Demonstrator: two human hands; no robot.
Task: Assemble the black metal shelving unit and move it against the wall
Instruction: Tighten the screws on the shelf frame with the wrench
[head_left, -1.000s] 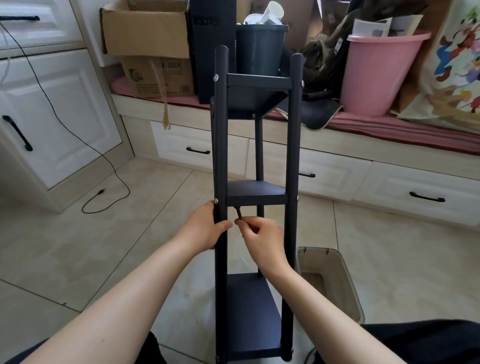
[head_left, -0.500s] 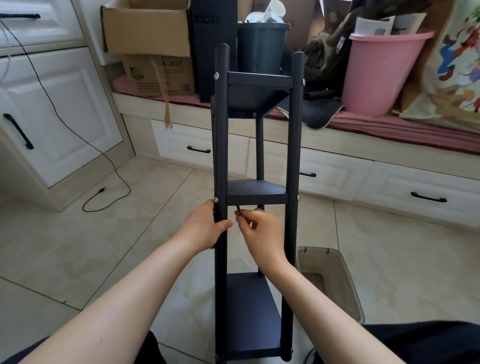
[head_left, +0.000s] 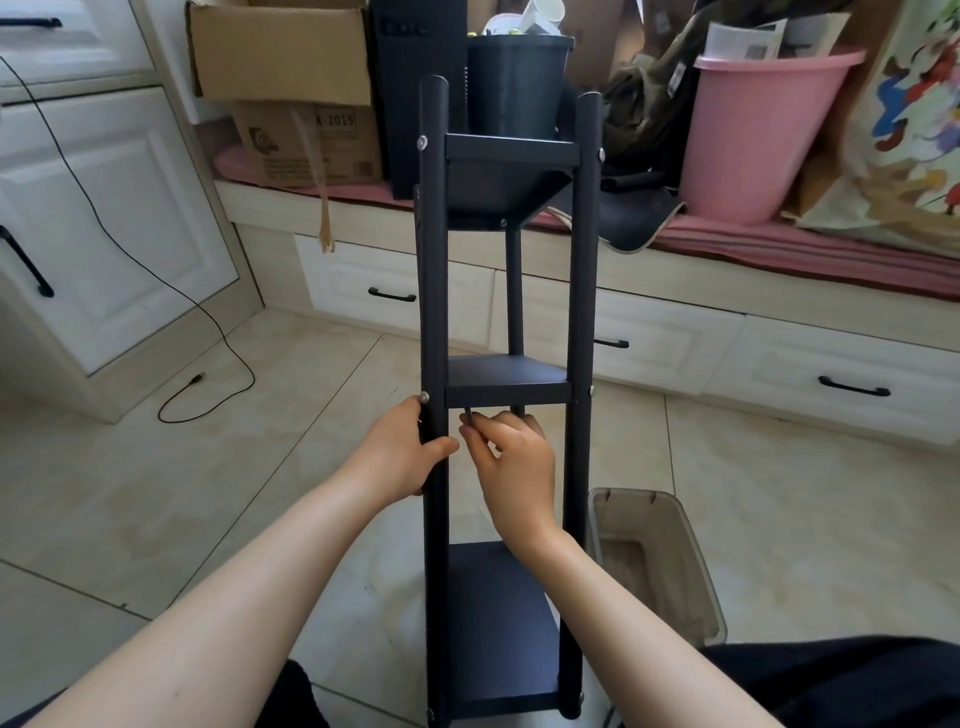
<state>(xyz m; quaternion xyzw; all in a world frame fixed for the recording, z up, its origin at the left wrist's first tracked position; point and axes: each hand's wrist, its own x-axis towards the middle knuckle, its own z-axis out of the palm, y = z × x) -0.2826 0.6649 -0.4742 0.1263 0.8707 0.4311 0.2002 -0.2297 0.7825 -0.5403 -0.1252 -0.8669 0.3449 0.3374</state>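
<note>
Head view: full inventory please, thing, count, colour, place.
shelving unit: 1, black, upright at centre on the tile floor
hex key: 1, dark, just under the middle shelf
cardboard boxes: 2, brown, stacked on the bench at back left
bin: 1, black, on the bench behind the unit
bucket: 1, pink, on the bench at right
plastic tub: 1, clear grey, on the floor right of the unit
cable: 1, black, on the floor at left
left hand: 1, grips the front left post
right hand: 1, pinches the hex key
</note>
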